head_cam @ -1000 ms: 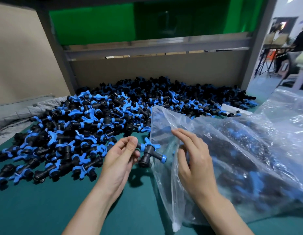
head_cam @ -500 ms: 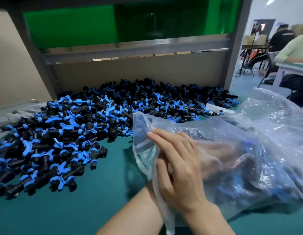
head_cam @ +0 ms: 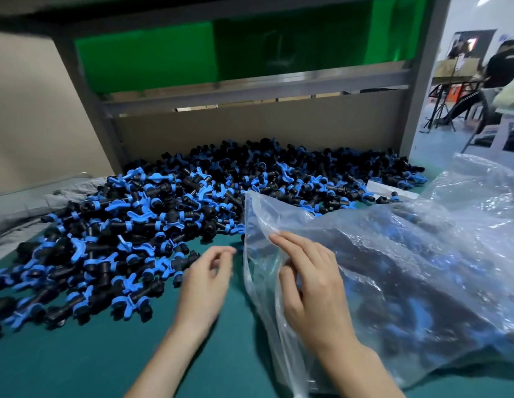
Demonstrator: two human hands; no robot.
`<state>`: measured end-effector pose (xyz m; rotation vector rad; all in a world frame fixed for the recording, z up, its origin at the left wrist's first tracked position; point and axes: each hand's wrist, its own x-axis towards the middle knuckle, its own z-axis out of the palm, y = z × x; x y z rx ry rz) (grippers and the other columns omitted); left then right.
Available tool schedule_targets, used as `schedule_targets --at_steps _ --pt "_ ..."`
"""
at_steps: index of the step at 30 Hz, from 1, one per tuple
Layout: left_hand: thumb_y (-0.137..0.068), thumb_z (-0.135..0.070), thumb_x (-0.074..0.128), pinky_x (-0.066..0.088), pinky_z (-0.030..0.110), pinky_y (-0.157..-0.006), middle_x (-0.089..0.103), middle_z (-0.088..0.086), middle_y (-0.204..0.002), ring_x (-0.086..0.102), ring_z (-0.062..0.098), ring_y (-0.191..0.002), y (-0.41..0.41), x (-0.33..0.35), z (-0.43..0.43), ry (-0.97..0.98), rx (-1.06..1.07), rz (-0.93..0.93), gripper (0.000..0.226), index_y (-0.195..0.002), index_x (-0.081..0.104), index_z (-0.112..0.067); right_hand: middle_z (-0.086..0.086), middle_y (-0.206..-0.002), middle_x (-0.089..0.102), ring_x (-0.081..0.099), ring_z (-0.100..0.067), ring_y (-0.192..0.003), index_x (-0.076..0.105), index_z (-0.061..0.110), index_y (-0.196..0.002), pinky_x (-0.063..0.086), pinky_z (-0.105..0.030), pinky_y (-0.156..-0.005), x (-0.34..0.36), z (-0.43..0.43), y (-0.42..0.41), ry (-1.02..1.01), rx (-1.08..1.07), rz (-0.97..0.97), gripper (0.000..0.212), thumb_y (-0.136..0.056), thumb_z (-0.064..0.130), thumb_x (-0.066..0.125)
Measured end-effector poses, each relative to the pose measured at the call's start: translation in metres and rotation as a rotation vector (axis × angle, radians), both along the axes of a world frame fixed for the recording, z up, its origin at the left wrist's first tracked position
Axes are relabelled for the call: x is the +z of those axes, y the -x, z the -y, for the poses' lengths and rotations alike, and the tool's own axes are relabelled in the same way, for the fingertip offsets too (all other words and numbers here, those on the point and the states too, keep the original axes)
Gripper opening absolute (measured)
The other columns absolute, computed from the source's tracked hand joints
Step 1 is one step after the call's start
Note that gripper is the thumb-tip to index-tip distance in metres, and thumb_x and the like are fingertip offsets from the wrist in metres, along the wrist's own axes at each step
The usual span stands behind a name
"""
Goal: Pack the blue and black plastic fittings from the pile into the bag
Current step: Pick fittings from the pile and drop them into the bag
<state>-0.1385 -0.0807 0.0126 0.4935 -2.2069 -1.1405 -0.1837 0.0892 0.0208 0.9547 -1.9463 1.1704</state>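
A worker's 2 bare hands meet at the mouth of a clear plastic bag [head_cam: 408,254] on a green bench mat [head_cam: 92,366], seen from the head camera, the 1 view available. The right hand [head_cam: 313,294] lies on the bag's open left edge, thumb and fingers closed on the film and, it appears, holding the mouth up and apart. The left hand [head_cam: 207,280], blurred, hovers just beside that opening with its fingers loosely curled and nothing between them, close to the near edge of the pile of blue and black plastic fittings [head_cam: 164,219]. The bag, slumped on its side to the right, shows a dark mass of fittings through the film and looks well filled. The pile, however, spreads from the mat's left edge back to the cardboard backboard [head_cam: 250,130] and behind the bag's rim, so the job reads as partly done, with a great many pieces left to pack. A grey cloth [head_cam: 26,205] lies at the far left; people [head_cam: 503,67] sit at benches in the background, right.
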Motion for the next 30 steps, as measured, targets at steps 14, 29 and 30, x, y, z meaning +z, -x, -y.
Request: schedule_targets --at_steps 14,29,30 --pt "-0.097 -0.025 0.049 0.045 0.041 -0.083 0.061 0.009 -0.107 0.055 0.029 -0.097 -0.029 -0.011 0.041 0.498 0.484 0.274 0.025 -0.119 0.055 -0.016 0.017 -0.118 0.063 0.056 -0.01 -0.1 0.065 0.024 -0.12 0.044 -0.042 -0.094 -0.02 -0.003 0.013 -0.234 -0.038 0.36 0.035 -0.093 0.008 0.049" --pt "-0.098 -0.026 0.057 0.048 0.019 -0.054 0.058 -0.004 -0.065 0.052 0.005 -0.054 -0.015 -0.004 0.04 -1.032 0.043 -0.297 0.02 -0.09 0.064 -0.008 0.02 -0.113 0.061 0.054 -0.009 -0.098 0.065 0.027 -0.119 0.044 -0.043 -0.094 -0.02 -0.002 0.012 -0.225 -0.055 0.404 0.036 -0.093 0.008 0.048" --pt "-0.098 -0.026 0.057 0.047 0.018 -0.051 0.058 -0.004 -0.063 0.051 0.006 -0.053 -0.015 -0.003 0.04 -1.084 0.038 -0.302 0.021 -0.091 0.063 -0.008 0.02 -0.112 0.061 0.054 -0.009 -0.098 0.065 0.027 -0.119 0.044 -0.044 -0.094 -0.02 -0.002 0.012 -0.224 -0.055 0.405 0.037 -0.093 0.007 0.048"
